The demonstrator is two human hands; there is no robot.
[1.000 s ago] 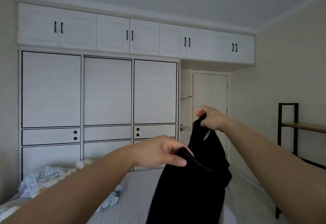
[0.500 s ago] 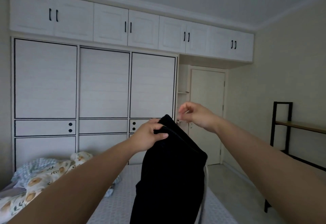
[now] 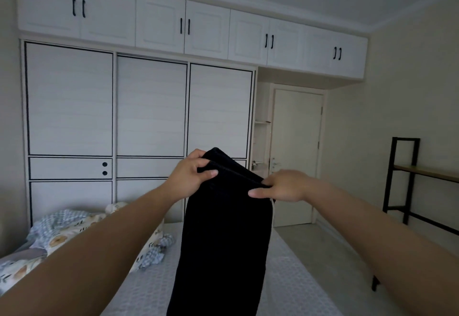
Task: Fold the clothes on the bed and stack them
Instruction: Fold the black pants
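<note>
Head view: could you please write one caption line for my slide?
Both hands, left hand and right hand, hold black trousers up by the top edge above the bed.

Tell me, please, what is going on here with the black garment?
A person is holding a black garment up in the air over the bed, with both hands pinching its top edge. The left hand grips the higher corner and the right hand the lower one, so the cloth hangs straight down. It is not yet folded. A crumpled patterned pile lies on the bed's left side.
</note>
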